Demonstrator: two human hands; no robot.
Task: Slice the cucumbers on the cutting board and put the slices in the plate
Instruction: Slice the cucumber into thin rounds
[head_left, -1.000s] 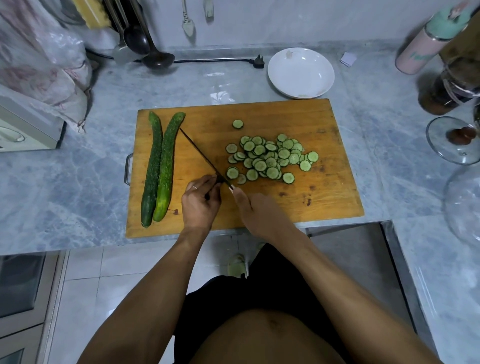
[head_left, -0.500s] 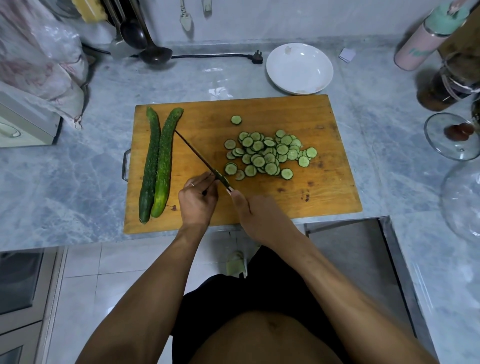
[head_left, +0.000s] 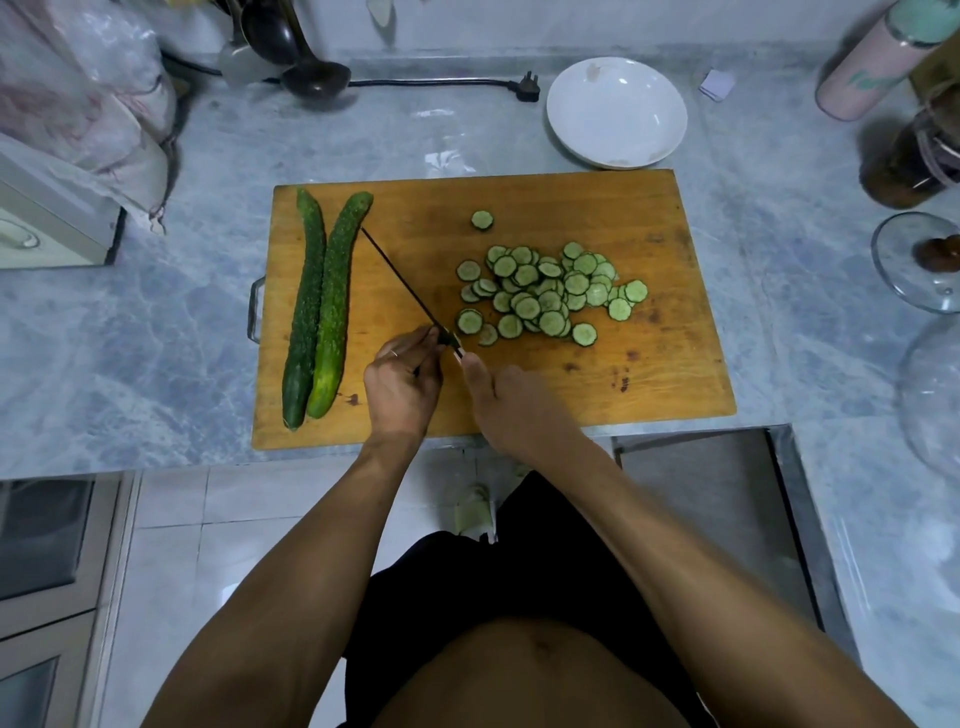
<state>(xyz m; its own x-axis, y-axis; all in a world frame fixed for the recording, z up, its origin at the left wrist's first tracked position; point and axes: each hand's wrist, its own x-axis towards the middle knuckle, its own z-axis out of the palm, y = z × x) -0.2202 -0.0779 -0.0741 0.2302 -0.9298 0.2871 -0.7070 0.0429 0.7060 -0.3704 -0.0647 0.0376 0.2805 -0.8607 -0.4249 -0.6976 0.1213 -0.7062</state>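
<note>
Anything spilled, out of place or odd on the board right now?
Nothing spilled. One slice lies alone, apart from the slice pile. The plate holds no slices. Two whole cucumbers lie side by side at the board's left edge.

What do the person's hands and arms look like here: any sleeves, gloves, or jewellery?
Both arms are bare to the top of the view, with no sleeves, gloves or watch showing. The left hand wears a thin light ring on one of its fingers. The right hand shows no ring or other marking.
</note>
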